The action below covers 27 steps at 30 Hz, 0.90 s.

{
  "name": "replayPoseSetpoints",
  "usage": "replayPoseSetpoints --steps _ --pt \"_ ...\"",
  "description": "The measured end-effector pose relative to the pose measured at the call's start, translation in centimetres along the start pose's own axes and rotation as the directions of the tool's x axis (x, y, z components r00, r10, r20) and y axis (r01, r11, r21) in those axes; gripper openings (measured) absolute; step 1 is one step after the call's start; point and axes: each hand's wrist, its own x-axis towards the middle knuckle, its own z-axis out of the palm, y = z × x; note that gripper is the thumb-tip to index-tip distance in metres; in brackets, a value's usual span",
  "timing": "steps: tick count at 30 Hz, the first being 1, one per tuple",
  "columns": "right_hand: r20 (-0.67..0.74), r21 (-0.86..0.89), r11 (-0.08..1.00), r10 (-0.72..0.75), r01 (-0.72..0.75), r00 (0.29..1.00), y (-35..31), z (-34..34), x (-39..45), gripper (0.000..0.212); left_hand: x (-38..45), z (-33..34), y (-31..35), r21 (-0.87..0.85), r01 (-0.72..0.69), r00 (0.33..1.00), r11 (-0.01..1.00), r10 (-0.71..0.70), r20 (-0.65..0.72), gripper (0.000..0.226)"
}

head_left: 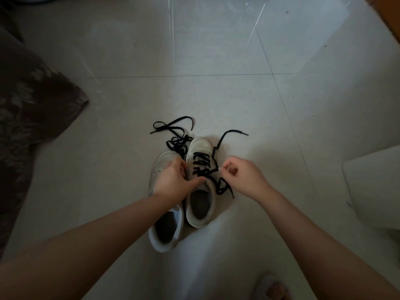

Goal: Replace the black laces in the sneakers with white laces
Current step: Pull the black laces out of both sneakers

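Two white sneakers stand side by side on the tiled floor, toes pointing away from me. The right sneaker (200, 204) still carries a black lace (203, 164) through its eyelets, with loose ends trailing to the right. The left sneaker (165, 230) has no lace in view; a loose black lace (175, 137) lies tangled beyond its toe. My left hand (175, 180) grips the right sneaker's upper beside the eyelets, thumb across the tongue. My right hand (240, 174) pinches a strand of the black lace just right of the shoe.
A dark patterned cushion or fabric (32, 105) fills the left side. A white object (376, 187) sits at the right edge, wooden furniture (387, 9) at the top right. A slippered foot (272, 289) shows at the bottom.
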Motion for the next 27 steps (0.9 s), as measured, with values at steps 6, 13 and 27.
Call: replayPoseSetpoints --steps 6,13,27 --pt "0.124 -0.167 0.918 -0.342 0.360 0.931 -3.4 1.8 1.5 0.017 0.3 0.1 0.0 0.106 0.007 0.997 0.994 -0.015 0.069 0.029" --pt "0.305 -0.438 0.763 -0.370 0.475 0.877 -5.1 2.3 3.4 0.022 -0.5 -0.4 0.0 0.168 -0.049 0.998 0.985 0.044 0.032 0.025" --pt "0.428 0.290 0.947 0.004 -0.142 0.904 -4.1 1.0 2.7 0.016 -1.0 -0.6 -0.3 0.199 -0.101 0.994 0.975 0.091 0.061 0.015"
